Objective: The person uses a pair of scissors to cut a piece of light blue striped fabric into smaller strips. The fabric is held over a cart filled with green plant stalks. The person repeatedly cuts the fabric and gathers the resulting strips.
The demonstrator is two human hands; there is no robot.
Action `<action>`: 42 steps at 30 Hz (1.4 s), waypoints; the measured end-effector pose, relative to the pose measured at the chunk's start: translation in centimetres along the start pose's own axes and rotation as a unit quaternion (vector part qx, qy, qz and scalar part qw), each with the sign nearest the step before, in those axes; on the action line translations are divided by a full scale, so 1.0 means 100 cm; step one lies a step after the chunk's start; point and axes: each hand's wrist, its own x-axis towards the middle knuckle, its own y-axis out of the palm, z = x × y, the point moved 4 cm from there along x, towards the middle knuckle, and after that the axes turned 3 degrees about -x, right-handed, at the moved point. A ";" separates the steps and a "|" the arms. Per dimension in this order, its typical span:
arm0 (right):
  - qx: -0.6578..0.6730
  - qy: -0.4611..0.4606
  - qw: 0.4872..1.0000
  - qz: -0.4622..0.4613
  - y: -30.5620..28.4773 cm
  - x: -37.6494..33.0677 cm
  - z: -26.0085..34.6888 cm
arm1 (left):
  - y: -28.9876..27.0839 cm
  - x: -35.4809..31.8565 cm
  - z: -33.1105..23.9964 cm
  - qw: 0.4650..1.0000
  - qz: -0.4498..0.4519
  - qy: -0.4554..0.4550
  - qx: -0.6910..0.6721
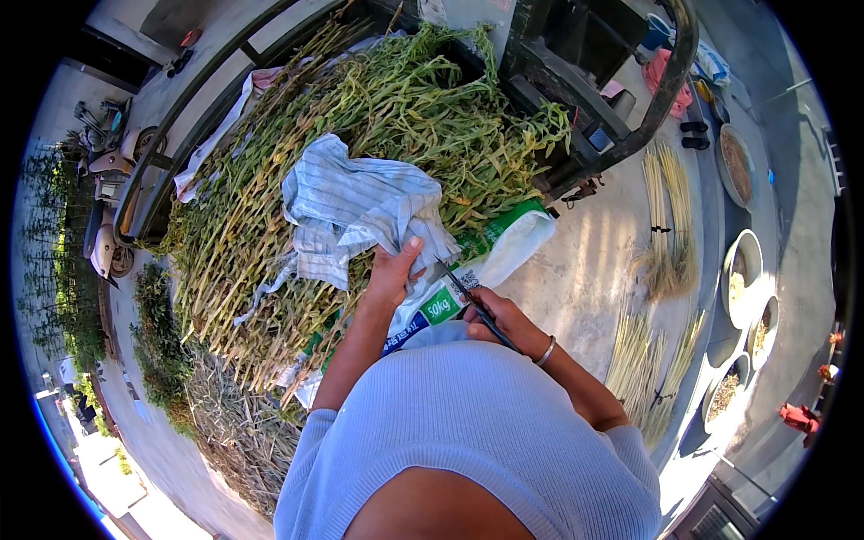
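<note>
1. Left hand: raised ahead of the body, fingers curled round a fold of a striped grey-white cloth, thumb up against it. Grasping the cloth.
2. Right hand: low and close to the chest, closed round the handle of a thin dark blade, probably a small knife; the view is too small to say for certain. A metal bangle sits on that wrist.
3. Blade tip points up and away from the right hand toward the left, ending just beside the cloth's lower edge below the left thumb. Whether it touches the cloth I cannot tell.
4. Cloth spreads away from the left hand, crumpled, lying on top of a big heap of green stalks.
5. Under both hands: a white sack with green and blue print, partly tucked beneath the cloth and the stalks.
6. Beyond the left hand the stalk heap fills a dark metal-railed cart.
7. Out past the right hand, on pale concrete: tied bundles of dry yellow straw, well apart from the hand.
8. Further right of the straw: several round basins in a row, holding dry matter.
9. Far left of the left hand: parked scooters and a strip of greenery.
</note>
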 end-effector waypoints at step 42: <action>0.061 -0.003 0.998 0.030 -0.009 0.025 0.000 | -0.001 -0.001 -0.017 0.995 0.095 0.041 0.001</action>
